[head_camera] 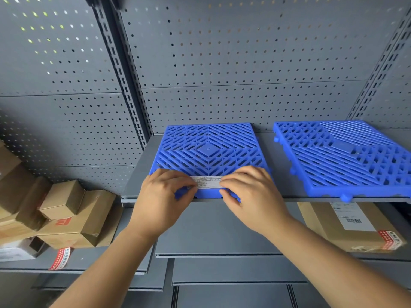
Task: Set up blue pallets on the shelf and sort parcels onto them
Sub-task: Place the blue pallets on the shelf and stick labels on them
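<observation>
Two blue slatted pallets lie flat on the grey upper shelf (138,174). The left pallet (209,150) sits in the middle of the view; the right pallet (347,156) lies beside it with a gap between them, its front edge overhanging the shelf lip. A white printed label (208,182) lies along the front edge of the left pallet. My left hand (164,196) and my right hand (251,194) pinch the label's two ends, with fingers curled over the pallet's front edge.
A grey pegboard wall (222,63) with slotted uprights stands behind the shelf. Several cardboard parcels (66,214) are piled on the lower left shelf. A flat brown parcel (347,225) with a barcode label lies on the lower right shelf. More grey shelves step out below.
</observation>
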### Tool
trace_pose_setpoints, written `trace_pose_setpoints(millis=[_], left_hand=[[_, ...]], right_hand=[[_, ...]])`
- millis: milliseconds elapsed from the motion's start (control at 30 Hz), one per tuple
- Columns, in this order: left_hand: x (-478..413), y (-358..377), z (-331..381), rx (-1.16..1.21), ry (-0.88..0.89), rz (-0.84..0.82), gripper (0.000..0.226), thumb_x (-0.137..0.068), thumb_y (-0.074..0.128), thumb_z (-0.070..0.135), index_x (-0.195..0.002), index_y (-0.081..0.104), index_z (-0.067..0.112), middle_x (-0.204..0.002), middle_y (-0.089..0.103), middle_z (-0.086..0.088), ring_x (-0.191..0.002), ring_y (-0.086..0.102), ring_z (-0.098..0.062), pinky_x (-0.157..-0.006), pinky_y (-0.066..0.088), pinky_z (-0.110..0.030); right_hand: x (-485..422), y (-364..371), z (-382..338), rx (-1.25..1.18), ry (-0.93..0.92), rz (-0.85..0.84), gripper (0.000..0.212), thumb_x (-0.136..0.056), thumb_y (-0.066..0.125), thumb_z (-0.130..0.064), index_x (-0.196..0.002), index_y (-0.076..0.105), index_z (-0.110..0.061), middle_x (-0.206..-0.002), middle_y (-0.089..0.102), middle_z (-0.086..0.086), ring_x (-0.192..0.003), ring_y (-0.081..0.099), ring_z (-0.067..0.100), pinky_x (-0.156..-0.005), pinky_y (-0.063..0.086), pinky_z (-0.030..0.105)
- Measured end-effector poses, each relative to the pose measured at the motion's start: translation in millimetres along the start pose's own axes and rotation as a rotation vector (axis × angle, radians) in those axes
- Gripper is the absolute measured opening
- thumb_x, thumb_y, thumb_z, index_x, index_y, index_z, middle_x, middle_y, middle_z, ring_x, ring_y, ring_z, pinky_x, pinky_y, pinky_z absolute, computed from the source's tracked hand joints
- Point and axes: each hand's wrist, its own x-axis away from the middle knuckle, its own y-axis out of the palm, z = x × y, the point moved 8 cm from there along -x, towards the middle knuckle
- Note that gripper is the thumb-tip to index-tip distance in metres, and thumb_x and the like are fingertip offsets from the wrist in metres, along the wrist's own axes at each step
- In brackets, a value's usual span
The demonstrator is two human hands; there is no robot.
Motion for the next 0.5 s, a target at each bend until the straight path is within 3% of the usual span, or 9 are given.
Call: trace_pose_setpoints(millis=[233,367,500], left_hand=[[-5,-4,10,0.043,-0.061,0.000,0.020,-0.083,0.079,0.029,-0.101,0.080,0.021,-0.098,0.074,0.007,-0.087,0.064,-0.022,-0.083,0.053,-0.045],[-15,1,30,0.044,-0.066,0.013,0.030,-0.089,0.064,0.039,-0.107,0.078,0.019,-0.103,0.073,0.005,-0.091,0.063,-0.023,-0.086,0.053,-0.045],[-28,14,53,0.041,-0.081,0.013,0.032,-0.089,0.068,0.034,-0.114,0.075,0.016,-0.113,0.071,-0.001,-0.104,0.065,-0.029,-0.094,0.051,-0.048]], right_hand=[[-4,-13,16,0.009,0.065,0.012,0.015,-0.088,0.072,-0.027,-0.097,0.075,-0.016,-0.098,0.075,-0.007,-0.092,0.066,0.026,-0.082,0.052,0.043],[-3,-23,32,0.039,0.117,0.002,0.027,-0.089,0.069,-0.031,-0.109,0.076,-0.015,-0.104,0.076,-0.005,-0.098,0.066,0.029,-0.083,0.052,0.045],[4,-40,51,0.062,0.171,0.016,0.030,-0.088,0.068,-0.033,-0.111,0.074,-0.015,-0.110,0.075,-0.003,-0.100,0.066,0.030,-0.084,0.051,0.046]])
